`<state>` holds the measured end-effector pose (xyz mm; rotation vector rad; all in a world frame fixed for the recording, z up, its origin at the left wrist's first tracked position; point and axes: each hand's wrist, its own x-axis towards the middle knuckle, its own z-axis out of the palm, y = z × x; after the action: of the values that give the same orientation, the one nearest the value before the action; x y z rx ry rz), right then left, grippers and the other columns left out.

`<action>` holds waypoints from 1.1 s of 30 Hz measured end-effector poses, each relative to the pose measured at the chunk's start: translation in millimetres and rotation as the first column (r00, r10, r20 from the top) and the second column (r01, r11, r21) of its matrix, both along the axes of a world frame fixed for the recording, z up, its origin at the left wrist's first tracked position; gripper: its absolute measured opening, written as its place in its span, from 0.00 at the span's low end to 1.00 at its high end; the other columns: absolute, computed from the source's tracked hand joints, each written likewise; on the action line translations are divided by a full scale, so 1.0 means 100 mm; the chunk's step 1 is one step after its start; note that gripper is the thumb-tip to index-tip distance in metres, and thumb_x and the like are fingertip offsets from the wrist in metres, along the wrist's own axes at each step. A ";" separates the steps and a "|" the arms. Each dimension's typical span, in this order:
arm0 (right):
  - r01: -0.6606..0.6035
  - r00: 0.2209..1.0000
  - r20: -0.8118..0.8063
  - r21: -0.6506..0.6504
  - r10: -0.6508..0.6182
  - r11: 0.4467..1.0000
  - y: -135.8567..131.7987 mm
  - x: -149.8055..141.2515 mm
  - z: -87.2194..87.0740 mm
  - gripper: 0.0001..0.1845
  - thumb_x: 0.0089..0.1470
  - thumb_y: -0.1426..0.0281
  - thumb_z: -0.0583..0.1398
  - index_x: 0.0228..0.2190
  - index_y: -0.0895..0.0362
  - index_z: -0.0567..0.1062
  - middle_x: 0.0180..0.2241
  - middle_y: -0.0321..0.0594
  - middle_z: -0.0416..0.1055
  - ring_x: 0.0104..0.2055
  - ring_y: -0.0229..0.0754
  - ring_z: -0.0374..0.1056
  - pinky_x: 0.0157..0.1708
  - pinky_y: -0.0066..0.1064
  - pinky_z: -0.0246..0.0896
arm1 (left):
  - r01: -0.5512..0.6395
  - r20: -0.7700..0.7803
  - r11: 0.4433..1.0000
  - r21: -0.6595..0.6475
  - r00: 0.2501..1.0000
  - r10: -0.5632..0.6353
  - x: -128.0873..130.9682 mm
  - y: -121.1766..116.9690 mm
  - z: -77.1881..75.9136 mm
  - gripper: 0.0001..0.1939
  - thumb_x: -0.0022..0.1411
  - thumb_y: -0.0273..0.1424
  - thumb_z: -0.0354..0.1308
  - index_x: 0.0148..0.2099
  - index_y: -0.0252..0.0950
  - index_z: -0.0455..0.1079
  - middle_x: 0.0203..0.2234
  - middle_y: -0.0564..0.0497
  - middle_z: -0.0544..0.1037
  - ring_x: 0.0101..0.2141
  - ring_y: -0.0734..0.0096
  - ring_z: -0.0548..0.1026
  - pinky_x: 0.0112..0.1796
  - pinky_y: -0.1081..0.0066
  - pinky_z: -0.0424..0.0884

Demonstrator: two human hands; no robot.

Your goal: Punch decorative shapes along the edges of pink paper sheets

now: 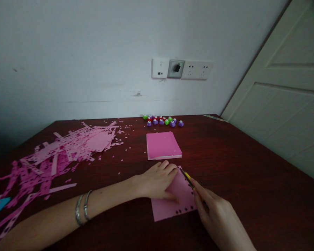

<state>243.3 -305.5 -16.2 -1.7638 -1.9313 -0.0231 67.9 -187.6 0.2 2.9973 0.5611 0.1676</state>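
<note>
My left hand (157, 181) lies flat on a pink paper sheet (174, 205) near the table's front, fingers pressed down on its upper left part. The sheet has small punched holes along its right and lower edges. My right hand (214, 212) is closed round a yellow and black utility knife (187, 177), whose tip rests at the sheet's upper right edge. A stack of pink paper (163, 145) sits just beyond the sheet.
A pile of punched pink paper strips (54, 153) covers the left of the dark wooden table (238, 167). Several small coloured craft punches (162, 121) stand by the wall under wall sockets (181, 69). A door (285, 97) is at right.
</note>
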 end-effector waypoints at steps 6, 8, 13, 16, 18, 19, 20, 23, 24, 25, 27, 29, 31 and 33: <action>-0.007 0.999 0.043 -0.022 0.008 1.000 -0.02 0.00 0.01 0.23 0.56 0.73 0.45 0.51 0.59 0.68 0.23 0.43 0.74 0.19 0.39 0.69 0.27 0.32 0.70 | 0.000 -0.009 1.000 0.018 1.000 0.000 0.01 0.01 0.00 0.40 0.54 0.56 0.44 0.56 0.29 0.55 0.48 0.41 0.65 0.46 0.58 0.61 0.48 0.63 0.56; -0.004 0.998 0.065 -0.027 0.006 1.000 -0.02 0.00 0.00 0.23 0.56 0.73 0.45 0.51 0.60 0.68 0.23 0.43 0.73 0.18 0.39 0.68 0.26 0.32 0.70 | 0.006 -0.012 1.000 0.022 1.000 -0.006 0.01 0.01 0.00 0.40 0.54 0.56 0.44 0.57 0.29 0.55 0.49 0.41 0.65 0.47 0.58 0.61 0.49 0.64 0.55; 0.019 0.987 0.159 -0.026 -0.015 0.999 -0.03 -0.02 -0.02 0.23 0.55 0.74 0.45 0.49 0.60 0.69 0.22 0.43 0.73 0.18 0.40 0.68 0.24 0.32 0.68 | 0.008 -0.010 1.000 0.026 1.000 -0.008 0.01 0.01 0.02 0.39 0.55 0.56 0.45 0.57 0.29 0.55 0.48 0.41 0.65 0.47 0.57 0.61 0.49 0.64 0.56; 0.036 0.972 0.232 -0.045 -0.025 0.998 -0.02 -0.03 0.00 0.22 0.54 0.74 0.47 0.48 0.59 0.70 0.22 0.42 0.72 0.17 0.39 0.68 0.20 0.29 0.66 | 0.015 -0.012 1.000 0.027 1.000 -0.015 0.02 0.02 0.02 0.39 0.54 0.56 0.46 0.57 0.29 0.55 0.48 0.41 0.65 0.46 0.57 0.61 0.48 0.63 0.56; 0.048 0.960 0.278 -0.065 -0.028 0.997 -0.01 -0.04 0.03 0.22 0.53 0.74 0.49 0.48 0.58 0.70 0.22 0.41 0.72 0.16 0.40 0.68 0.16 0.28 0.63 | 0.021 -0.014 0.999 0.034 1.000 -0.020 0.03 0.03 0.01 0.40 0.53 0.57 0.46 0.56 0.29 0.55 0.48 0.41 0.65 0.46 0.56 0.61 0.48 0.63 0.57; 0.054 0.954 0.299 -0.071 -0.031 0.996 0.00 -0.04 0.04 0.21 0.53 0.74 0.50 0.48 0.57 0.70 0.22 0.40 0.72 0.16 0.40 0.68 0.15 0.28 0.62 | 0.023 -0.016 0.999 0.038 1.000 -0.022 0.04 0.03 0.01 0.40 0.52 0.57 0.46 0.56 0.29 0.55 0.47 0.41 0.65 0.46 0.56 0.61 0.47 0.63 0.57; 0.060 0.947 0.318 -0.073 -0.034 0.996 0.01 -0.05 0.06 0.21 0.52 0.74 0.51 0.48 0.57 0.70 0.22 0.40 0.72 0.16 0.40 0.68 0.14 0.27 0.60 | 0.026 -0.019 0.999 0.041 0.999 -0.025 0.04 0.04 0.01 0.41 0.52 0.57 0.47 0.56 0.29 0.55 0.47 0.41 0.65 0.46 0.56 0.62 0.47 0.63 0.58; 0.068 0.934 0.355 -0.075 -0.037 0.995 0.03 -0.06 0.13 0.21 0.51 0.74 0.52 0.47 0.56 0.71 0.20 0.38 0.72 0.16 0.39 0.68 0.12 0.25 0.57 | 0.039 -0.032 0.997 0.063 0.999 -0.037 0.06 0.06 0.00 0.41 0.52 0.58 0.46 0.56 0.29 0.56 0.46 0.41 0.66 0.44 0.57 0.63 0.46 0.63 0.58; 0.064 0.933 0.358 -0.078 -0.032 0.995 0.04 -0.06 0.15 0.21 0.51 0.74 0.52 0.47 0.55 0.71 0.20 0.38 0.72 0.16 0.39 0.68 0.12 0.24 0.56 | 0.043 -0.035 0.997 0.071 0.999 -0.041 0.07 0.06 0.00 0.41 0.52 0.58 0.46 0.55 0.28 0.56 0.45 0.40 0.66 0.44 0.57 0.63 0.45 0.63 0.59; 0.056 0.934 0.356 -0.081 -0.023 0.995 0.05 -0.06 0.17 0.21 0.51 0.74 0.52 0.47 0.55 0.72 0.19 0.37 0.72 0.16 0.38 0.68 0.12 0.24 0.56 | 0.046 -0.039 0.996 0.077 0.998 -0.043 0.07 0.06 0.00 0.41 0.52 0.58 0.46 0.55 0.28 0.56 0.45 0.40 0.66 0.44 0.57 0.63 0.45 0.64 0.59; 0.041 0.938 0.348 -0.083 -0.010 0.996 0.06 -0.06 0.20 0.21 0.51 0.75 0.51 0.46 0.55 0.73 0.18 0.37 0.72 0.16 0.38 0.68 0.12 0.23 0.55 | 0.048 -0.043 0.996 0.080 0.998 -0.045 0.08 0.06 0.00 0.42 0.52 0.58 0.45 0.55 0.28 0.56 0.45 0.40 0.66 0.44 0.57 0.63 0.44 0.64 0.59; 0.038 0.938 0.347 -0.080 -0.008 0.996 0.06 -0.06 0.22 0.21 0.51 0.75 0.51 0.45 0.55 0.73 0.18 0.37 0.71 0.16 0.38 0.68 0.12 0.23 0.54 | 0.049 -0.040 0.996 0.079 0.998 -0.046 0.08 0.06 0.00 0.42 0.51 0.59 0.45 0.55 0.28 0.56 0.45 0.40 0.66 0.44 0.58 0.63 0.43 0.65 0.60; 0.043 0.932 0.361 -0.073 -0.014 0.996 0.06 -0.07 0.21 0.21 0.50 0.75 0.51 0.45 0.55 0.73 0.18 0.37 0.71 0.16 0.38 0.68 0.11 0.23 0.54 | 0.049 -0.036 0.996 0.080 0.998 -0.046 0.08 0.06 0.01 0.43 0.51 0.59 0.45 0.56 0.27 0.55 0.45 0.40 0.66 0.44 0.58 0.64 0.43 0.66 0.60; 0.046 0.925 0.380 -0.059 -0.020 0.997 0.05 -0.07 0.21 0.21 0.50 0.75 0.52 0.45 0.55 0.73 0.18 0.36 0.71 0.15 0.38 0.67 0.11 0.23 0.52 | 0.045 -0.036 0.995 0.085 0.998 -0.042 0.08 0.05 0.01 0.43 0.51 0.59 0.46 0.56 0.28 0.55 0.46 0.40 0.66 0.44 0.58 0.64 0.43 0.66 0.59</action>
<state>236.1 -300.1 4.3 -1.9497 -2.1894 -0.3404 76.2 -182.2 1.5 3.0977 0.5040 0.1414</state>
